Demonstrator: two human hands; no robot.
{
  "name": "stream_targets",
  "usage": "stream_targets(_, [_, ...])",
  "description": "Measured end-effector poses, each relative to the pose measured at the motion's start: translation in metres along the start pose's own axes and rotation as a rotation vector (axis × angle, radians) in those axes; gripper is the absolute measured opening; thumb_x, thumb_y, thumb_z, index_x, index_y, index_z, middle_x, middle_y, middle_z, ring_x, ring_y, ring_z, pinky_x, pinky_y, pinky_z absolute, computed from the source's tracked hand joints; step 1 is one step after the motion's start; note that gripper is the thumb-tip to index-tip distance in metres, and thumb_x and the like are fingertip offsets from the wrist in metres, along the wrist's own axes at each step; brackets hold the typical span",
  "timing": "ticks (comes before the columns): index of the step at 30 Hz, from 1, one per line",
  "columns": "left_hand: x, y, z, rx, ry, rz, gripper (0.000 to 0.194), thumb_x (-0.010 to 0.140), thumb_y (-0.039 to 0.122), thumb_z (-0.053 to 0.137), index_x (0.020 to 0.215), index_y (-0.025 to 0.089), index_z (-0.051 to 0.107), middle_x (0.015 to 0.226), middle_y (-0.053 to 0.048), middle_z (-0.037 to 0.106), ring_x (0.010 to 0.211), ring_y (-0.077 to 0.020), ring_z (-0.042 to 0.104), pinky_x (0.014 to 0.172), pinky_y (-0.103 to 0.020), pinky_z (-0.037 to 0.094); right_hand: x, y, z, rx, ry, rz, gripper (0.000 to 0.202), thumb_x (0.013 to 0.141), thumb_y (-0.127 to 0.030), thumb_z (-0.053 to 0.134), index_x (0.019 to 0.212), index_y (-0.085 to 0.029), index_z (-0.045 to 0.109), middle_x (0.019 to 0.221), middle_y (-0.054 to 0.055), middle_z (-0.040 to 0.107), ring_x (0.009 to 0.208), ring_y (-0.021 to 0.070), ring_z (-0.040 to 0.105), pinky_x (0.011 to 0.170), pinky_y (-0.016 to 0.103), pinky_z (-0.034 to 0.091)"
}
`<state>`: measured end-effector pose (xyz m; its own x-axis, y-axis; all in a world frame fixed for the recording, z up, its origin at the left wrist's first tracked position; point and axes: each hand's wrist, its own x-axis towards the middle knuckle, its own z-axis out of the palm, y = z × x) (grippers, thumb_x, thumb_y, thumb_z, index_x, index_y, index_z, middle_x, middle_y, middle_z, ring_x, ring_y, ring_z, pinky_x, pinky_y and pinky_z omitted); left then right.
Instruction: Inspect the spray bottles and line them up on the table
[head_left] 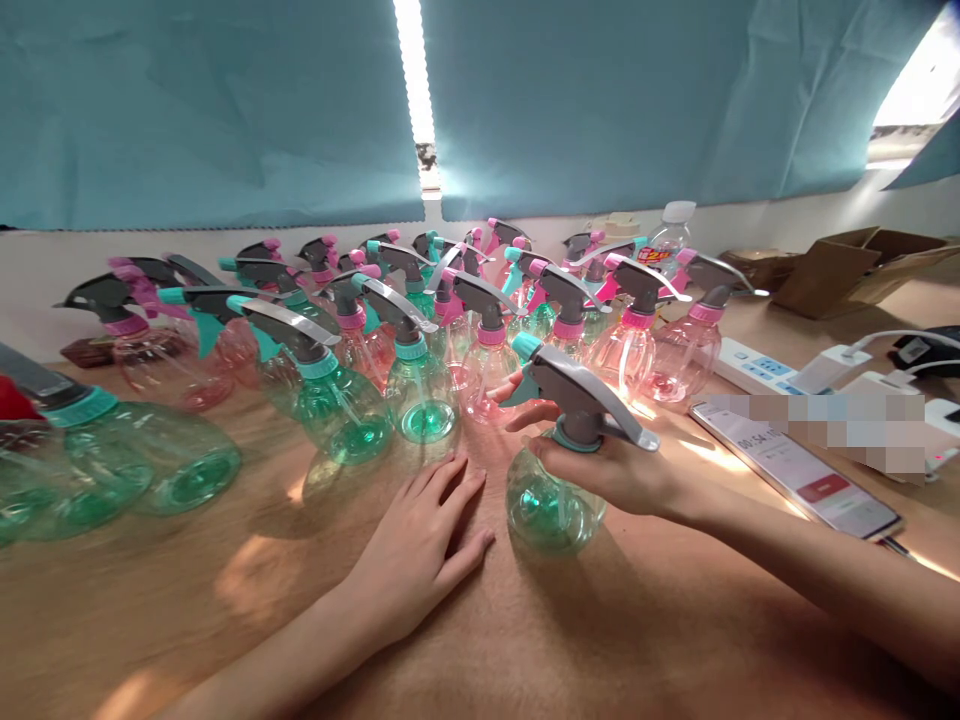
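My right hand point(607, 465) is wrapped round the neck of a green spray bottle point(551, 510) with a grey and teal trigger head. That bottle stands upright, or nearly so, at the table's middle; whether its base touches the wood I cannot tell. Flat on the tabletop to its left lies my left hand point(427, 535), fingers stretched and holding nothing. Just beyond the left fingertips stand another green spray bottle point(421, 400) and a pink spray bottle point(487, 385). A further green spray bottle point(341, 415) is a little to the left.
Several more pink and green spray bottles crowd the back of the wooden table point(300, 610). Large green bottles point(180, 465) stand at left. To the right are a phone point(795, 465), a power strip point(757, 365) with chargers, and a cardboard box point(840, 275). A clear plastic bottle point(670, 235) stands behind.
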<state>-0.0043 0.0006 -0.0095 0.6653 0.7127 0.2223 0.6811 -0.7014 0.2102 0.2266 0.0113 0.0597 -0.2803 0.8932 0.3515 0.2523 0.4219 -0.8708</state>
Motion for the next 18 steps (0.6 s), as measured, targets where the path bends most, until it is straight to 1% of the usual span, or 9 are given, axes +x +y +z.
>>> stream_targets(2, [0.000,0.000,0.000,0.001,-0.003,0.000,0.047,0.100,0.043,0.042,0.139,0.018,0.046,0.143,-0.015,0.046,0.131,-0.0318,0.040,0.105,-0.050,0.038,0.000,0.001,0.000,0.047,-0.011,-0.024,0.036,0.076,-0.019,0.059,0.111,-0.025,0.052,0.110,0.006,0.064,0.095,0.0207,0.068,0.067,0.030,0.057])
stream_targets(3, [0.000,0.000,0.000,0.003,-0.005,-0.002,0.047,0.100,0.043,0.042,0.139,0.018,0.046,0.143,-0.015,0.046,0.131,-0.0317,0.040,0.105,-0.050,0.038,-0.001,0.001,0.000,0.047,-0.012,-0.040,0.036,0.076,-0.017,0.058,0.111,-0.025,0.052,0.109,0.005,0.064,0.093,0.0199,0.068,0.067,0.029,0.056])
stream_targets(4, [0.000,0.000,-0.001,0.006,-0.005,-0.003,0.046,0.100,0.042,0.043,0.139,0.018,0.046,0.143,-0.015,0.046,0.131,-0.0316,0.040,0.105,-0.050,0.038,-0.001,0.000,0.001,0.036,-0.008,-0.052,0.036,0.075,-0.016,0.057,0.110,-0.025,0.052,0.104,0.004,0.065,0.089,0.0187,0.068,0.065,0.029,0.055])
stream_targets(6, [0.000,0.000,-0.001,0.005,-0.006,-0.004,0.046,0.099,0.043,0.043,0.139,0.019,0.046,0.143,-0.014,0.046,0.131,-0.0316,0.040,0.105,-0.050,0.038,-0.001,-0.002,0.001,-0.010,0.011,-0.053,0.030,0.074,-0.016,0.055,0.104,-0.024,0.053,0.085,0.001,0.063,0.073,0.0157,0.064,0.058,0.027,0.050])
stream_targets(9, [0.000,0.000,-0.001,0.000,-0.004,-0.009,0.046,0.099,0.043,0.043,0.139,0.021,0.046,0.143,-0.013,0.046,0.131,-0.0313,0.040,0.105,-0.050,0.038,0.000,-0.007,0.001,-0.053,0.056,-0.051,0.021,0.072,-0.017,0.052,0.092,-0.023,0.053,0.060,-0.006,0.049,0.052,0.0108,0.047,0.047,0.025,0.040])
stream_targets(11, [0.000,0.000,-0.001,-0.005,-0.006,-0.013,0.045,0.099,0.043,0.044,0.139,0.021,0.046,0.143,-0.013,0.046,0.131,-0.0313,0.041,0.105,-0.050,0.038,0.000,-0.011,0.002,-0.053,0.066,-0.059,0.020,0.071,-0.017,0.051,0.090,-0.023,0.052,0.053,-0.009,0.038,0.047,0.0088,0.036,0.045,0.023,0.036])
stream_targets(13, [0.000,0.000,-0.001,-0.011,-0.005,-0.012,0.046,0.099,0.043,0.044,0.139,0.021,0.047,0.143,-0.013,0.046,0.131,-0.0318,0.041,0.105,-0.050,0.038,0.000,-0.013,0.002,-0.036,0.065,-0.075,0.018,0.072,-0.016,0.051,0.088,-0.023,0.052,0.056,-0.009,0.039,0.047,0.0078,0.035,0.044,0.022,0.035])
stream_targets(16, [0.000,0.000,0.000,-0.018,0.006,-0.014,0.046,0.098,0.042,0.046,0.139,0.020,0.047,0.143,-0.013,0.046,0.131,-0.0324,0.041,0.105,-0.051,0.039,-0.001,-0.014,0.001,-0.027,0.036,-0.078,0.015,0.074,-0.016,0.054,0.087,-0.023,0.051,0.070,-0.005,0.052,0.051,0.0073,0.044,0.047,0.022,0.039])
stream_targets(18, [0.000,0.000,0.000,-0.020,0.013,-0.015,0.045,0.098,0.042,0.046,0.138,0.021,0.047,0.143,-0.013,0.047,0.131,-0.0325,0.041,0.105,-0.051,0.039,-0.003,-0.013,0.000,-0.056,0.020,-0.082,0.015,0.074,-0.015,0.055,0.085,-0.023,0.050,0.077,-0.003,0.056,0.049,0.0061,0.044,0.047,0.023,0.040])
